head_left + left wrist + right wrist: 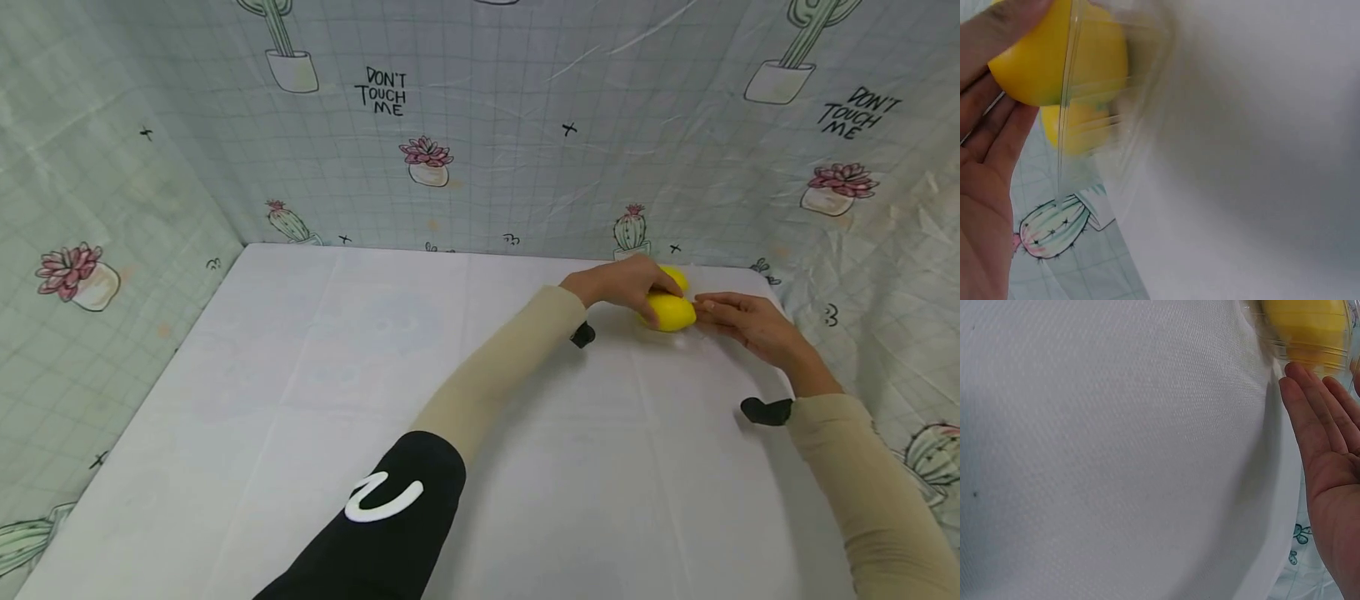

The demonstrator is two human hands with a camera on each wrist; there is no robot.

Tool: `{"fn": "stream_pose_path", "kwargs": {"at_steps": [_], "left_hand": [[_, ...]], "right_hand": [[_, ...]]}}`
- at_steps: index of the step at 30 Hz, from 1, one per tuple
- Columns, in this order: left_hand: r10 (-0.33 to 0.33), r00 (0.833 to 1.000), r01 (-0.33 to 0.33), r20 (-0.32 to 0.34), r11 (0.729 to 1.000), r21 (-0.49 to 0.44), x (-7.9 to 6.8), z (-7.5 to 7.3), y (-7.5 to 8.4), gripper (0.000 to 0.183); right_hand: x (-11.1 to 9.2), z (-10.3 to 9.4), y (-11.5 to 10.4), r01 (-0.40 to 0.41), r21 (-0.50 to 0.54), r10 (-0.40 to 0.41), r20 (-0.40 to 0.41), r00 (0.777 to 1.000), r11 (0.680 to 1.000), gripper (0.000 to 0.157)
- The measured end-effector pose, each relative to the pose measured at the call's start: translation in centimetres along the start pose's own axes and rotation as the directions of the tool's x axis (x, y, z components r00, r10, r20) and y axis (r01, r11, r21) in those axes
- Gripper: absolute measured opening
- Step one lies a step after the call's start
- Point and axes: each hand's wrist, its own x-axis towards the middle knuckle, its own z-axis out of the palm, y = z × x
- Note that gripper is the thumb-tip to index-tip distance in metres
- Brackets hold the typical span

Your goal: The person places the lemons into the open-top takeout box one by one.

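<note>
At the far right of the table, my left hand [626,282] grips a yellow lemon [670,312] between thumb and fingers. In the left wrist view this lemon [1038,59] is partly behind the wall of a clear plastic container [1141,75]. A second lemon [1075,128] shows through the clear plastic, and its top [675,277] appears just behind the held one in the head view. My right hand [757,329] has its fingers extended against the container's near right side. Through the plastic [1279,350] in the right wrist view, yellow fruit [1307,325] shows above those fingertips.
A white cloth covers the table [375,350]. Its right edge runs close beside my right forearm. Behind and at both sides hangs a printed cactus curtain [510,167]. Black wrist-camera pieces [765,412] stick out by each wrist.
</note>
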Motion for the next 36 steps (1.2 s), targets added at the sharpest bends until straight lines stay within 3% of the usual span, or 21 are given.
{"fn": "stream_pose_path", "kwargs": {"at_steps": [7,12,17,23,27,32,36], "left_hand": [[-0.06,0.996,0.058,0.061,0.998,0.03,1.3,-0.4,0.2,0.063],[-0.057,0.989,0.048,0.14,0.997,0.066,1.8,-1.5,0.4,0.06],[-0.123,0.964,0.117,0.236,0.992,0.038,1.6,-2.9,1.2,0.061],[-0.194,0.935,0.18,0.297,0.981,0.074,1.0,-3.8,1.8,0.05],[-0.178,0.941,0.179,0.289,0.984,0.024,0.9,-3.8,1.9,0.052],[-0.098,0.961,0.118,0.258,0.991,-0.063,1.2,-3.4,1.4,0.056],[-0.108,0.956,0.126,0.271,0.991,-0.05,1.5,-3.1,0.9,0.055]], "right_hand": [[-0.1,-0.2,0.0,-0.021,-0.087,0.018,-0.031,0.999,0.996,0.073],[-0.1,-0.3,-0.2,-0.033,-0.115,0.029,-0.035,0.999,0.993,0.073],[-0.1,-0.3,-0.4,-0.022,-0.129,0.018,-0.031,0.999,0.991,0.071],[0.1,0.0,-0.8,-0.016,-0.132,0.013,-0.024,1.0,0.991,0.068],[0.2,0.0,-0.9,-0.027,-0.14,0.025,-0.015,1.0,0.99,0.066],[0.4,0.2,-0.8,-0.032,-0.14,0.029,-0.022,0.999,0.99,0.066],[0.5,0.3,-0.9,-0.032,-0.156,0.029,-0.022,0.999,0.987,0.068]]}}
